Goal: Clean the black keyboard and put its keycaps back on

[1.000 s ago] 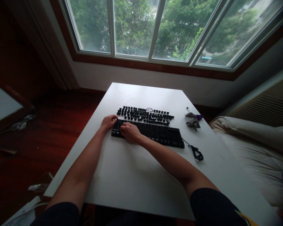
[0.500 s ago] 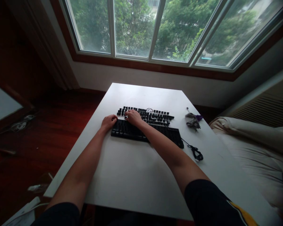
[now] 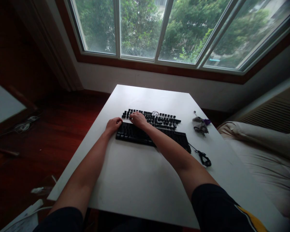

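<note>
A black keyboard (image 3: pixel 131 134) lies on the white table (image 3: pixel 135 174), its upper middle covered by my right forearm. My left hand (image 3: pixel 113 125) rests at its far left corner, fingers bent and closed against the edge. Just beyond the keyboard, loose black keycaps (image 3: pixel 168 121) are spread in rough rows. Over the left part of these rows is my right hand (image 3: pixel 138 119), its fingers drawn together in a pinch. What sits between those fingertips is too small and dark to make out. A round wire-like ring (image 3: pixel 155 113) lies among the far keycaps.
The keyboard's cable (image 3: pixel 205 159) lies bundled at the right. Behind it is a crumpled grey and purple cloth-like thing (image 3: pixel 200 125). A beige padded seat (image 3: pixel 251 145) stands along the table's right side, and a window (image 3: pixel 140 32) is beyond the far edge.
The whole view has shifted slightly, so everything sits a little further right. Both hands keep nearly the same place at the keyboard and keycaps.
</note>
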